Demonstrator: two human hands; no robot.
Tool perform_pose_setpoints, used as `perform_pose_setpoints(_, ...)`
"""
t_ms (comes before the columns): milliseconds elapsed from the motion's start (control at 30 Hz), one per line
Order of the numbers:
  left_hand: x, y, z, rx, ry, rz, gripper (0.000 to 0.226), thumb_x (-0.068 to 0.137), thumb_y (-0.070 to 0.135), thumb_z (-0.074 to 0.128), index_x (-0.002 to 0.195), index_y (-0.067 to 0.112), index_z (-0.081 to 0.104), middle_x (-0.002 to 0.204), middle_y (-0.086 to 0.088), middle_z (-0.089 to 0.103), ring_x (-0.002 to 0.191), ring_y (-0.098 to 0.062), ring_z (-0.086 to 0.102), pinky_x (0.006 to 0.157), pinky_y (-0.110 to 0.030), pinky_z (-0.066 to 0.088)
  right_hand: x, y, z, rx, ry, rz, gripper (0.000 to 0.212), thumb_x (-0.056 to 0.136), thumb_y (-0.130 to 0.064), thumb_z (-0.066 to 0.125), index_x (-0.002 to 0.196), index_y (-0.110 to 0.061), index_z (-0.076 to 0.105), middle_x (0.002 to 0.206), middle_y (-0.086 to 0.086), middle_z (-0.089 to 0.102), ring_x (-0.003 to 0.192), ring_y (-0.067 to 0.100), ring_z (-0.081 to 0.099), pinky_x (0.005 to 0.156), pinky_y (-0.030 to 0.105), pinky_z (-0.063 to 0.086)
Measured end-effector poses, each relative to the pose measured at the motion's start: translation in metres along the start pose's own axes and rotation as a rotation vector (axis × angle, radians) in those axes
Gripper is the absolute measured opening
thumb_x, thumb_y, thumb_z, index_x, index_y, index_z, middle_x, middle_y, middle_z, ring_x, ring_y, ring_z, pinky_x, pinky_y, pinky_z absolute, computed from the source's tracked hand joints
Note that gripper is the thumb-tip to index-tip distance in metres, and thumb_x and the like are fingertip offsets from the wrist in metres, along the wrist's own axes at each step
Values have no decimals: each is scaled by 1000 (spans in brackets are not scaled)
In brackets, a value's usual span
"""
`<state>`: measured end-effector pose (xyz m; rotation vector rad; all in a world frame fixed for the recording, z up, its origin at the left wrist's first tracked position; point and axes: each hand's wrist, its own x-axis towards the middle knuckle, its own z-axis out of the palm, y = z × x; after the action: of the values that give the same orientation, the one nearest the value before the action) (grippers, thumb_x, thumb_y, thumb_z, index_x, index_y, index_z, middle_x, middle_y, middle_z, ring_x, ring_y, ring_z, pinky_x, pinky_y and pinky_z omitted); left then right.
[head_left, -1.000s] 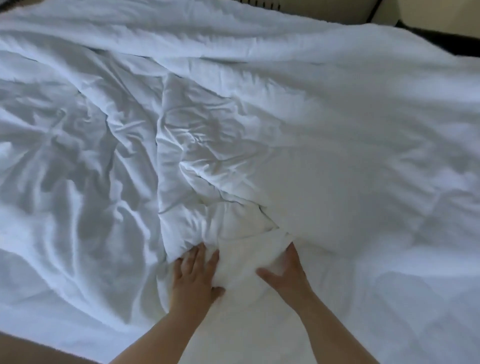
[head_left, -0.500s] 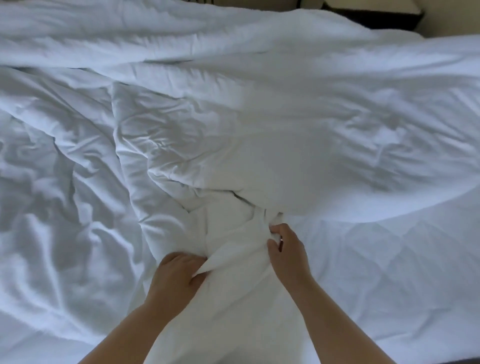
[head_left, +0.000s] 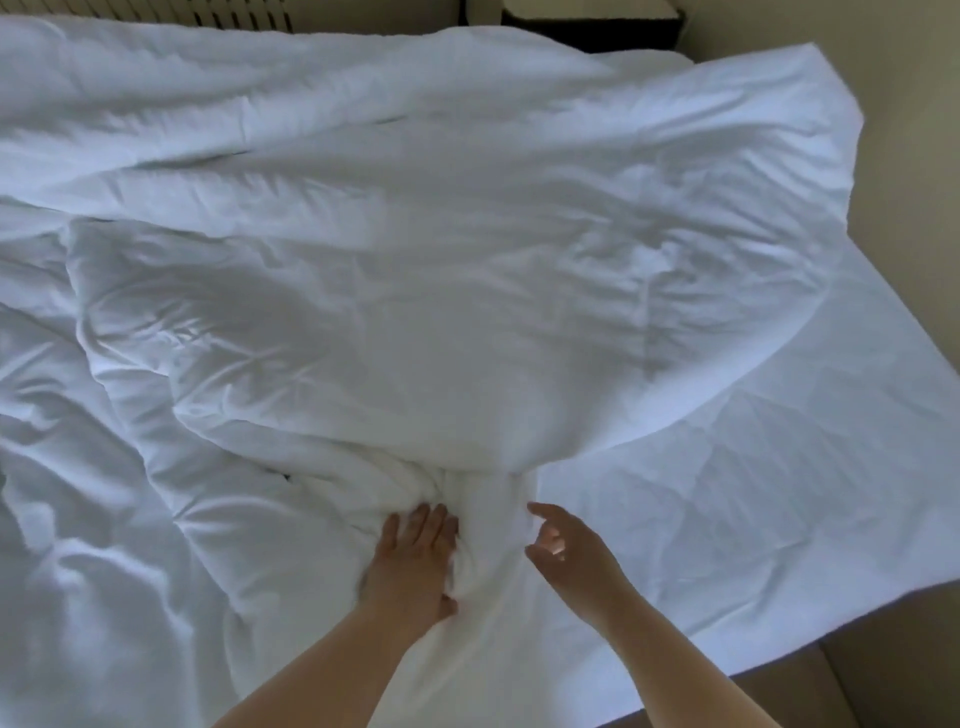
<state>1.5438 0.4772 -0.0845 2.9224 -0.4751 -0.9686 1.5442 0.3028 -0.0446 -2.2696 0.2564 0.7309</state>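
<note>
My left hand (head_left: 415, 564) lies flat with fingers straight, pressing on the bunched near edge of the white duvet (head_left: 415, 312), which spreads crumpled across the bed. My right hand (head_left: 574, 558) is loose and holds nothing, just beside that bunch; whether it touches, I cannot tell. The bare sheet (head_left: 753, 493) shows to the right.

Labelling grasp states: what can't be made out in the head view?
Head view:
Left hand: blurred; palm hides whether it pinches the crumpled white duvet.
Right hand: blurred; contact with the duvet unclear.
Dark bedside cabinet: cut by top edge.
White quilted mattress cover: left part hidden under the duvet.
</note>
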Motion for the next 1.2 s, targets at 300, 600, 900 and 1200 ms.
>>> perform_pose_setpoints(300,-15,-33,-31,-394,207,1,72,67,43,16,121,23,60,124,1,62,116,-17,55,90,-20,38,17,6,-19,916,342,360,67,90,-22,56,145,-12,20,131,19,45,119,30,46,100,42,38)
perform_pose_setpoints(600,-104,-60,-32,-168,115,121,35,64,34,37,70,35,72,64,17,68,59,4,64,46,-10,42,43,-38,-90,775,381,33,80,85,-11,63,147,-24,14,146,7,34,132,20,36,106,38,29)
perform_pose_setpoints(900,-88,-30,-34,-126,-52,-116,51,93,27,38,142,28,25,141,7,41,129,-14,41,103,-27,30,30,7,-96,577,401,186,73,84,-15,65,145,-16,25,144,13,38,130,24,39,94,27,31)
perform_pose_setpoints(1200,-8,74,-39,-196,-67,-319,101,81,56,55,147,17,-11,154,-6,11,139,-27,23,111,-50,18,61,64,-152,631,264,386,89,82,-32,66,148,-13,10,151,11,23,135,28,33,98,43,41)
